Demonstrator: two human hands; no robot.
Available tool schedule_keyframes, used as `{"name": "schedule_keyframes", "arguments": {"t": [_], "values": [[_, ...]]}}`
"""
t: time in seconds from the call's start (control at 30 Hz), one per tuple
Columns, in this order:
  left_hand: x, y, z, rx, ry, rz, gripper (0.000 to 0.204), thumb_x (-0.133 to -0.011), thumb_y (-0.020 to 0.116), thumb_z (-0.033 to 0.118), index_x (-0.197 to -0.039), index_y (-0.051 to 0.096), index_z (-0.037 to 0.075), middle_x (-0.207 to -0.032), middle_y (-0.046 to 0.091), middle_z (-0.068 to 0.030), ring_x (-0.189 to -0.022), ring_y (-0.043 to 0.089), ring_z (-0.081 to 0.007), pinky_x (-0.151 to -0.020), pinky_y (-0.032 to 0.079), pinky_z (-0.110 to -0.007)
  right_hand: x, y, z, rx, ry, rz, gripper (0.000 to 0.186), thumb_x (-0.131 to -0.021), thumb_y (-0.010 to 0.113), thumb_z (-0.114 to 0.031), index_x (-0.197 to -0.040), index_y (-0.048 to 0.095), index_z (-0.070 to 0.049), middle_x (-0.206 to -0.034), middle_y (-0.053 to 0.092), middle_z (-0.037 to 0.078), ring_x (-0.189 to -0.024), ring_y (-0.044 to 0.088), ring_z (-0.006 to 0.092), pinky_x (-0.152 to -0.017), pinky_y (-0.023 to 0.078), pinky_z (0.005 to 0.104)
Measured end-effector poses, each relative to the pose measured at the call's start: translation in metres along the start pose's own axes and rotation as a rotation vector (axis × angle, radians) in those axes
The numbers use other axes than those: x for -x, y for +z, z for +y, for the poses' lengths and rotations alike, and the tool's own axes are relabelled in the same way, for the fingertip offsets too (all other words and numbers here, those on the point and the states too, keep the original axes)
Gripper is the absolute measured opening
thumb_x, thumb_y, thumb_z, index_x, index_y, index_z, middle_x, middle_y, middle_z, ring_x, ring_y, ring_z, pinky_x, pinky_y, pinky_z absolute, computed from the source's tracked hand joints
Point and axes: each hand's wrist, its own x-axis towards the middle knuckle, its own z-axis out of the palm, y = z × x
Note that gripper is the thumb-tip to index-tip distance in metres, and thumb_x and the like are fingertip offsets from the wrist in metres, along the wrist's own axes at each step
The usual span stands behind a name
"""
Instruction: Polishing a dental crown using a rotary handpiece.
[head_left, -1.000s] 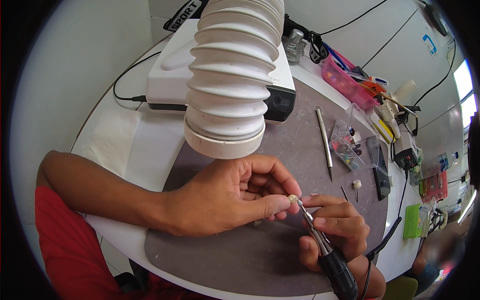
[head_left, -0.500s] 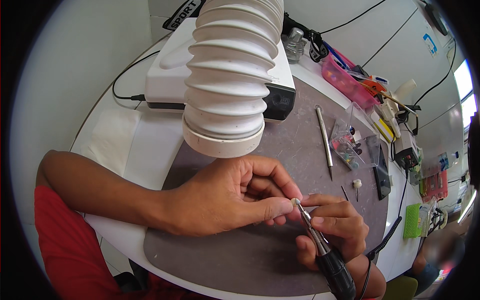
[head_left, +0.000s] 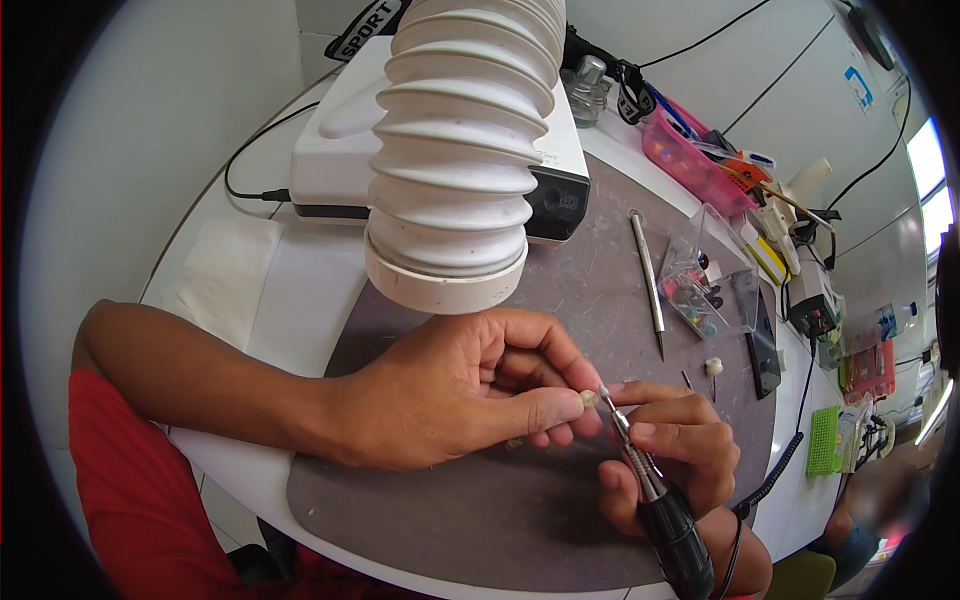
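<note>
Hands (head_left: 455,400): prob. crown (head_left: 589,399) L, handpiece (head_left: 652,487) R

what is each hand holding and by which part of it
Left hand: a small pale piece, pinched at its edge. Right hand: a rotary handpiece, held by its metal front section.

1. We see cream on the small piece (head_left: 589,399).
2. Our handpiece (head_left: 673,535) is silver and black.
3. We see a grey-brown mat (head_left: 450,540) flecked with paler marks.
4. Our sleeve (head_left: 140,480) is plain red.
5. We note a white hose (head_left: 455,150), pink basket (head_left: 685,168), green basket (head_left: 825,442).
</note>
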Motion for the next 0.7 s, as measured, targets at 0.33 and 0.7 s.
{"name": "schedule_keyframes", "arguments": {"t": [0.33, 0.7], "values": [[-0.001, 0.0, -0.001, 0.027, 0.006, -0.014, 0.017, -0.09, 0.058, 0.004, -0.106, 0.055, 0.0, -0.098, 0.064, -0.0097, -0.087, 0.061, -0.0097, -0.081, 0.051, -0.023, -0.002, -0.002, -0.004, -0.011, 0.006, -0.045, 0.035, -0.068, 0.079, -0.007, -0.093, 0.055, -0.002, -0.077, 0.064, 0.014, -0.08, 0.069, 0.0311, -0.066, 0.058, 0.0356], [0.0, 0.001, -0.007, -0.036, 0.053, 0.072, 0.017, -0.089, 0.06, 0.003, -0.106, 0.055, 0.001, -0.099, 0.061, -0.0061, -0.088, 0.06, -0.0088, -0.081, 0.051, -0.023, -0.004, -0.006, -0.013, -0.056, 0.03, -0.162, 0.039, -0.068, 0.08, -0.006, -0.098, 0.054, -0.006, -0.084, 0.064, 0.009, -0.097, 0.065, 0.0336, -0.084, 0.054, 0.0462]]}}
